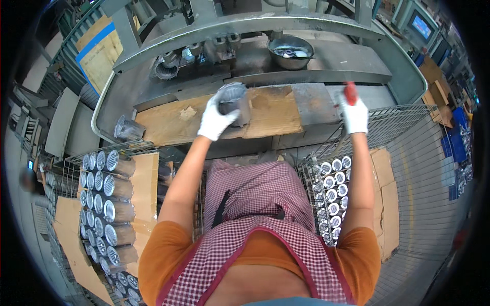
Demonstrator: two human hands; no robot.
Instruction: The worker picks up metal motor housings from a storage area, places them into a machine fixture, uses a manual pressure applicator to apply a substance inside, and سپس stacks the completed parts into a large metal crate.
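My left hand (218, 118), in a white glove, is closed round a see-through glass tumbler (240, 108) with a ribbed upper end. It stands upright at the cardboard-covered bench edge; whether it touches the cardboard I cannot tell. Farther right, my gloved right hand (356, 115) is closed on a red-handled tool (350, 93). Motion smears this tool, so its kind does not show. Another glass tumbler (128, 129) lies tilted at the left end of the cardboard sheet (273, 109).
A metal bowl (291, 53) stands at the back of the bench, with several glass pieces (167, 70) to its left. Stacked glasses (117, 186) fill a wire cart at my left. White-ended glasses (334, 179) sit in the wire basket (390, 121) at my right. A metal bar (245, 25) crosses above the bench.
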